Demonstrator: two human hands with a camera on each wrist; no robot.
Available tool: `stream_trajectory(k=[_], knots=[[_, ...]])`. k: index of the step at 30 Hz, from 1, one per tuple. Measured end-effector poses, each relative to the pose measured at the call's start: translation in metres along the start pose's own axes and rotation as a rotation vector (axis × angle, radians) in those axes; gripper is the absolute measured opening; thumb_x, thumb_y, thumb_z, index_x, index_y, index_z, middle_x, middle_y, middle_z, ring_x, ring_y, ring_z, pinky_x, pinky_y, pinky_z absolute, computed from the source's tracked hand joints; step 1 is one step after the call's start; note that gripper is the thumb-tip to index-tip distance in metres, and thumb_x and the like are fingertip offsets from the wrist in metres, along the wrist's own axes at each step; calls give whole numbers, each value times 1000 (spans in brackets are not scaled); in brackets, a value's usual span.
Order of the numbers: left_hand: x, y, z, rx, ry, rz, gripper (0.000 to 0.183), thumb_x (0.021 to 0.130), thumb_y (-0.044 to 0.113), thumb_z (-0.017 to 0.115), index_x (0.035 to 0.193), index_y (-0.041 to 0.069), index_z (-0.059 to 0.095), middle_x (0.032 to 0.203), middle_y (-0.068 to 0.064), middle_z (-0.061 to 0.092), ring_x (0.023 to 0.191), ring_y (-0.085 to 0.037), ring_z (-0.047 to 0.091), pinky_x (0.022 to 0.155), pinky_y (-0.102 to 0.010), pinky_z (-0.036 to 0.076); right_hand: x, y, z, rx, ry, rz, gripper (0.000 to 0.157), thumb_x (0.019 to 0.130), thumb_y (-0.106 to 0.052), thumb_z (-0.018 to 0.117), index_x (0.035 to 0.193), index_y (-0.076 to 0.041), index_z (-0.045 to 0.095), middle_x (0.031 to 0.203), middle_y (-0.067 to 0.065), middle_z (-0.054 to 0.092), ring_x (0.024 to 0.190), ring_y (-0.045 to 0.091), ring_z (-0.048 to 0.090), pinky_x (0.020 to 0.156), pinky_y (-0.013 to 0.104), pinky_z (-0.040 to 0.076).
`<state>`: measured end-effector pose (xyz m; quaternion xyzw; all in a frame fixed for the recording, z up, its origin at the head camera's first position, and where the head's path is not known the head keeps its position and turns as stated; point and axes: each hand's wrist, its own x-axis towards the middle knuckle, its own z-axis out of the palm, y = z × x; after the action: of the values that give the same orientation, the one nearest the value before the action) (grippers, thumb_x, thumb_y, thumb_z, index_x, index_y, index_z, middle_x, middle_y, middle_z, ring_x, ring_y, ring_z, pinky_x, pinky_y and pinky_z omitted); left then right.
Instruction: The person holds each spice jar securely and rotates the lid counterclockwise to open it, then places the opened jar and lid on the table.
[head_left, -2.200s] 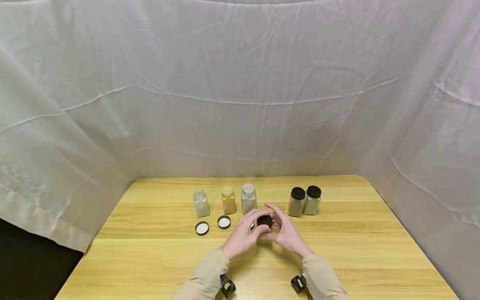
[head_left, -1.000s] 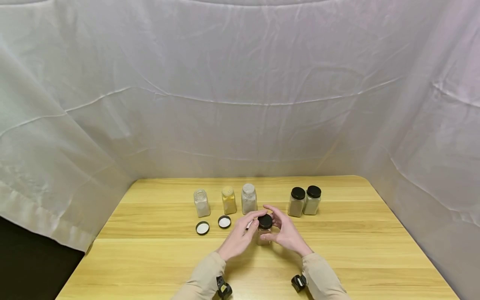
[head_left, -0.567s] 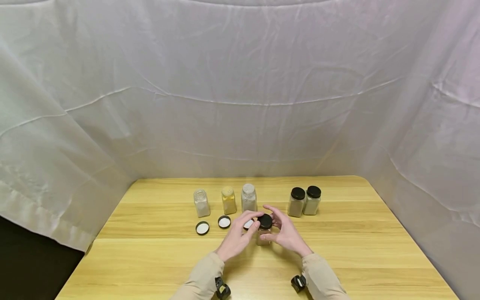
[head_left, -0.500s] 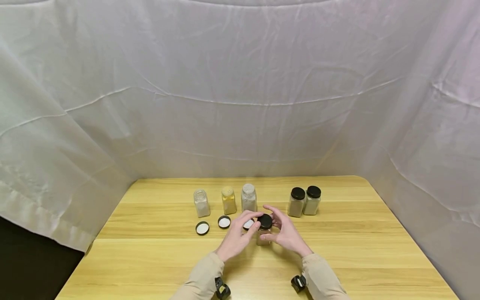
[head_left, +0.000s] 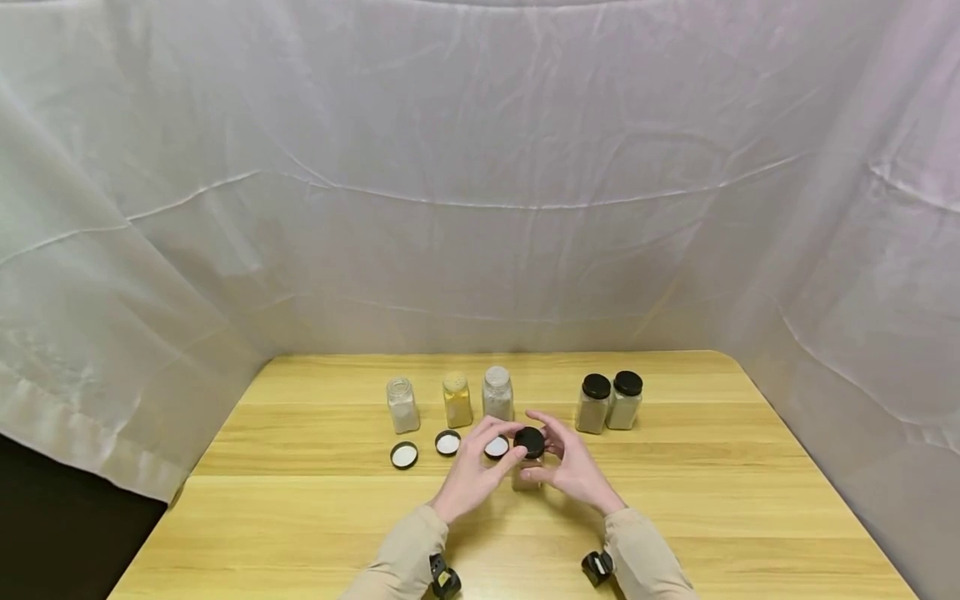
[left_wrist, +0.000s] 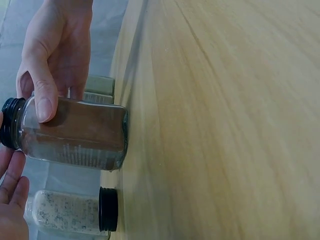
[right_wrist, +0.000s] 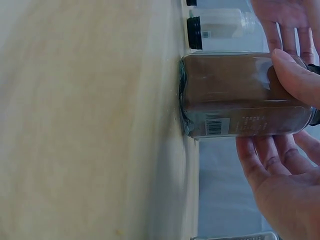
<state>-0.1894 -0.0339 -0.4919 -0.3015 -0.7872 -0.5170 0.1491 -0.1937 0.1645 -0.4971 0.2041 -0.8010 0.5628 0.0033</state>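
Our right hand (head_left: 573, 471) grips the brown-filled jar (left_wrist: 87, 131), an upturned lid (head_left: 497, 447) at its nine o'clock; our left hand (head_left: 471, 477) pinches its black lid (head_left: 532, 440). We best brace the jar upright.

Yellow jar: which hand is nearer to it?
Left. The left hand is on the person's side of the yellow jar, slightly right; the right hand is farther right, gripping the brown jar.

jar (right_wrist: 225, 82) txt (right_wrist: 250, 121) illeg. | lid (right_wrist: 315, 118) cut, R-wrist | L hand (left_wrist: 12, 207) cut, L-wrist
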Motion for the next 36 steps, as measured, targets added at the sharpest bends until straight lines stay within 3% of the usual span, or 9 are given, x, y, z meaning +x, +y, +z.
stream_trajectory(k=[11, 21, 30, 36], knots=[[-2, -6, 2, -15, -1, -14, 27, 103, 19, 57, 127, 13, 67, 121, -2, 67, 114, -21, 65, 105, -37, 52, -3, 8, 0, 42, -2, -27, 83, 73, -8, 87, 146, -3, 47, 109, 17, 66, 99, 4, 65, 101, 21, 53], [-1, -8, 2, -27, 7, -20, 26, 103, 17, 56, 126, 12, 67, 120, -3, 68, 115, -21, 65, 106, -37, 52, -1, 6, -1, 8, 6, -6, 82, 73, -11, 88, 145, -5, 49, 109, 15, 66, 100, 4, 65, 101, 26, 53], [-1, -3, 0, -29, -85, -90, 31, 104, 16, 53, 133, 11, 64, 137, -9, 65, 131, -27, 59, 115, -45, 45, -1, 6, 0, 2, 14, -19, 82, 72, -11, 89, 144, -4, 50, 121, 18, 64, 102, 3, 63, 101, 24, 53], [-2, -1, 0, -7, -114, -46, 34, 105, 19, 52, 136, 9, 61, 140, -12, 63, 131, -30, 58, 114, -47, 46, -2, 7, 0, -17, 23, -24, 82, 72, -12, 89, 143, 0, 50, 126, 18, 64, 103, 3, 63, 101, 24, 54]])
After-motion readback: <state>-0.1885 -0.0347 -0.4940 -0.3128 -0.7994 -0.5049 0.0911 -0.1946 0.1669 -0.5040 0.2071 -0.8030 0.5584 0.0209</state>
